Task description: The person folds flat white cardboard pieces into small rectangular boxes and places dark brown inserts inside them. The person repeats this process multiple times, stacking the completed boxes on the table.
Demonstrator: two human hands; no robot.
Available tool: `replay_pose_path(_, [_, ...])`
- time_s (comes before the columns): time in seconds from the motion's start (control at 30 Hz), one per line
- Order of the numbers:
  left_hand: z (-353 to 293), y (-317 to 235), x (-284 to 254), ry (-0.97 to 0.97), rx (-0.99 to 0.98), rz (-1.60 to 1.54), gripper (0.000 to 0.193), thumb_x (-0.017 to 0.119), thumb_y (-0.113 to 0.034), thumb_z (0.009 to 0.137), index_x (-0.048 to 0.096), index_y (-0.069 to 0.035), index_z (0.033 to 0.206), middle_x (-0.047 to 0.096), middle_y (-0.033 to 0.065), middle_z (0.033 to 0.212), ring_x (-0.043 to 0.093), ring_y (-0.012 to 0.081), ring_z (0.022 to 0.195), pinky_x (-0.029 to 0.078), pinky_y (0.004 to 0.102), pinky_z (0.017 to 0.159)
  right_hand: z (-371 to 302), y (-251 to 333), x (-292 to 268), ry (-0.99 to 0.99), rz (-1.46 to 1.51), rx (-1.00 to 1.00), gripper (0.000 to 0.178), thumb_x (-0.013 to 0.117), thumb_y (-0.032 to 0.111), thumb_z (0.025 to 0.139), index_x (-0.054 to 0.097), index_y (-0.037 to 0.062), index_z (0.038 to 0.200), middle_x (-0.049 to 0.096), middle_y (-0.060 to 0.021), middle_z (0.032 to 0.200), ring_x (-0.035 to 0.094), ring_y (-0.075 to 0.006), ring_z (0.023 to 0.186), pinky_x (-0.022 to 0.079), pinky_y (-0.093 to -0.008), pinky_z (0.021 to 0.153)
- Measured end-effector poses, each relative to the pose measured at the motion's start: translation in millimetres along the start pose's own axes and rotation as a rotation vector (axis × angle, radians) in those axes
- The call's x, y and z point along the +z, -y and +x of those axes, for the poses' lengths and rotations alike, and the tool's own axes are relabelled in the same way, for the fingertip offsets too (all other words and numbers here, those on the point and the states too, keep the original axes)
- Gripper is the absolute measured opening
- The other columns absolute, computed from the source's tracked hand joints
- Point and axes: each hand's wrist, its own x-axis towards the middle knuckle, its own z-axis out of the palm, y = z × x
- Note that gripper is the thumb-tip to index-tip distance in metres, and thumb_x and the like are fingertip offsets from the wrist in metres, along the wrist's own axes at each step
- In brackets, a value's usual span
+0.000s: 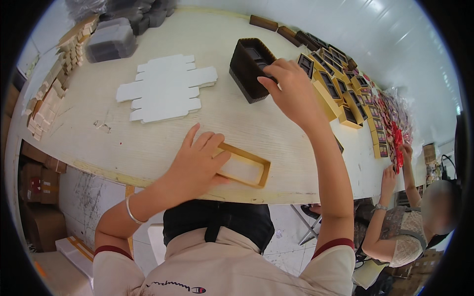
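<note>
A worker's right hand (291, 91) reaches to a stack of dark trays (243, 79), thumb and fingers narrowly spaced at its right rim; whether the grip has pinched a tray cannot be told from this angle. The left hand (195, 165) holds the left end of a gold box (247, 169), which lies topless on the bench (118, 150) near its front edge, its pale floor bare. The step in hand appears to be picking a tray from the stack while the box is kept steady. The move calls for parting a single tray from those nested with it, without tipping the pile.

Farther out, flat white cardboard blanks (165, 89) lie left of the trays, with a grey plastic stack (111, 42) beyond them and rows of small pale pieces (47, 108) along the left edge. To the right, gold boxes with dark trays inside (349, 114) crowd together, giving way to filled boxes (379, 137) and a bright red item (398, 140). Beside it, a co-worker (402, 249) has both hands at the bench.

Dark script and a small emblem are printed on the worker's pale shirt (222, 266). Markings on the cardboard cartons (42, 185) at lower left and on the filled boxes are too small to read.
</note>
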Motion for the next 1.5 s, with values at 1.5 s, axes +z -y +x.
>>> replay_pose_path(1.5, [28.1,2.8,-34.6,0.291,-0.170,-0.579,0.060,0.077,-0.029,0.077,0.052,-0.006,0.127,0.050,0.0123,0.128,0.061,0.0261,0.087,0.050,0.0330,0.077,-120.1,61.3,-58.1,0.517,0.781,0.419,0.036,0.072,0.012,0.083,0.065,0.0063,0.117,0.057,-0.0119,0.113,0.058,-0.0210,0.086,0.047,-0.0284,0.070])
